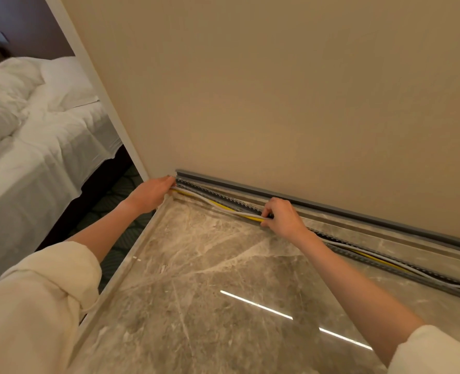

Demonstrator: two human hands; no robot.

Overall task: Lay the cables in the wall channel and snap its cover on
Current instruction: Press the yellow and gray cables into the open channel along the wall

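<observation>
Beige wall (277, 90) above a glossy marble surface (223, 279), seen from the head view; white bed (34, 136) at far left behind a white door frame (94, 85).

Hard to make out: where the grey channel (223, 197) and the grey cover strip (331, 205) meet, and whether the strip against the wall is a cover or a second rail. Cut off at the right edge: channel, strip and cables. Hidden under the right hand (282, 215): a short part of the cables. Fingertips of the left hand (153, 191) partly hidden against the channel end.

Long axis of the channel running along the foot of the wall, from the corner at left centre down toward the lower right edge. Yellow cable (224, 207) and white cable (218, 202) lying along the same axis, partly in the channel, bulging out a little between the hands.

Left hand at the left end of the channel, fingers curled on the cable ends there; exact grip not clear. Right hand farther along, pinching the cables between thumb and fingers. Hands well apart. Cream sleeves (48, 292) rolled up on both arms.
</observation>
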